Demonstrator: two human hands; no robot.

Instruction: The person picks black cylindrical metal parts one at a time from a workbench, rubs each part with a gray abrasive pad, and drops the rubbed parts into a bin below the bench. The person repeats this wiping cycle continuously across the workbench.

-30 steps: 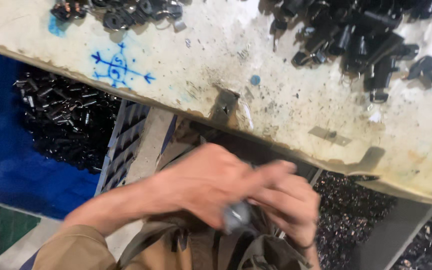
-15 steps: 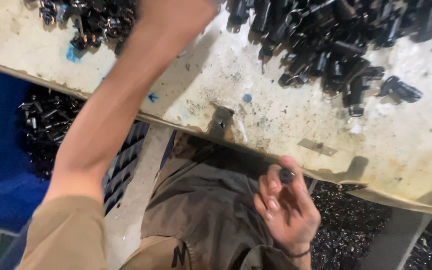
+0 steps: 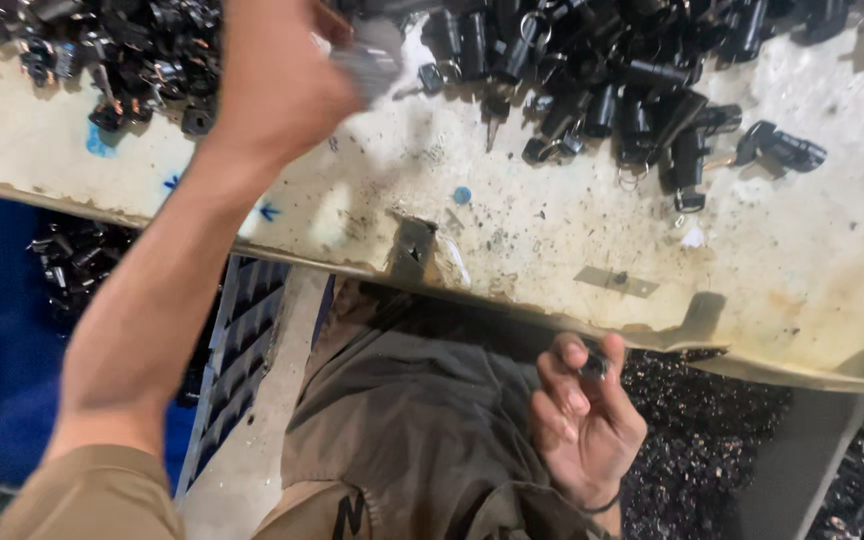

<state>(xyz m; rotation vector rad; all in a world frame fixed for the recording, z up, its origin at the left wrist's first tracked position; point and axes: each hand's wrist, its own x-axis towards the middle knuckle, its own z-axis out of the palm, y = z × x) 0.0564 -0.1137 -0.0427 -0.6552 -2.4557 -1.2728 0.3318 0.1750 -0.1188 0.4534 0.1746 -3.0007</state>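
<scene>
Here, each hand (two) pinches one part: left hand [image 3: 282, 85], right hand [image 3: 584, 425].

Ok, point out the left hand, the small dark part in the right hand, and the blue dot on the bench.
left hand [image 3: 277, 85], head view, back of the hand.
small dark part [image 3: 593, 366], head view, its middle, between fingertips.
blue dot [image 3: 462, 195], head view, its centre.

Parts [image 3: 612, 80] lie heaped on the table [image 3: 512, 240] at its far side. The left hand [image 3: 282, 80] is above the table; the right hand [image 3: 582, 420] sits below its near edge.
</scene>
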